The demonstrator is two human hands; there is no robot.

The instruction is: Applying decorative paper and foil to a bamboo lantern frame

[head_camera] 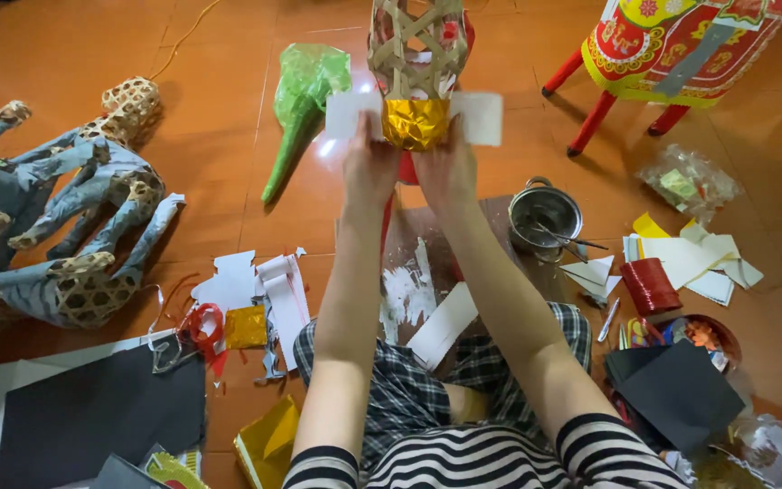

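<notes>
- Pressing a white paper strip (414,115) across a woven bamboo frame (416,45), both hands work at the top centre of the frame, arms stretched out from the lap.
- The left hand (370,167) has its fingers curled closed on the strip's left part, just below the paper's edge; the right hand (448,169) is closed likewise on the right part.
- A band of gold foil (415,123) already wraps the lower end of the frame, so that part looks covered; above it the lattice is still mostly bare cane, with some red showing through.
- The strip's two ends stick out flat to either side, not yet wrapped round, so the papering looks to be at an early stage.
- Supplies remain around: a steel pot (545,214) right of centre, paper scraps (260,290) at lower left, black sheets (681,389) at lower right, a green foil cone (303,100) upper centre-left.
</notes>
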